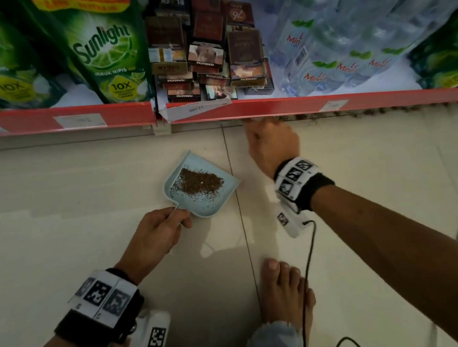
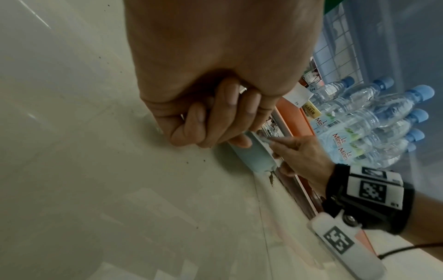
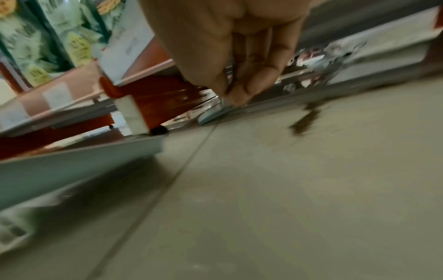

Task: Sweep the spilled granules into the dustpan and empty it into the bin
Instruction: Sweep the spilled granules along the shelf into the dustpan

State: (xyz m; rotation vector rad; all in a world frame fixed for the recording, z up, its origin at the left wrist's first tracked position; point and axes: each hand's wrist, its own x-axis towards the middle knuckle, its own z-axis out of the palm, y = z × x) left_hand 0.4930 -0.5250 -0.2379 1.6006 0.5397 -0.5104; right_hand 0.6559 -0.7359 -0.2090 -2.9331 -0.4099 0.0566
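A pale blue dustpan lies on the tiled floor with a heap of brown granules in it. My left hand grips its handle, fingers curled round it in the left wrist view. My right hand reaches to the foot of the shelf and pinches a small pale blue brush whose tip touches the floor. More loose granules lie along the shelf base to the right of that hand, with a small pile beside the brush. The brush is hidden in the head view.
A red-edged shelf runs across the top, holding green detergent pouches, cigarette packs and water bottles. A bare foot stands near the bottom, with a black cable hanging beside it.
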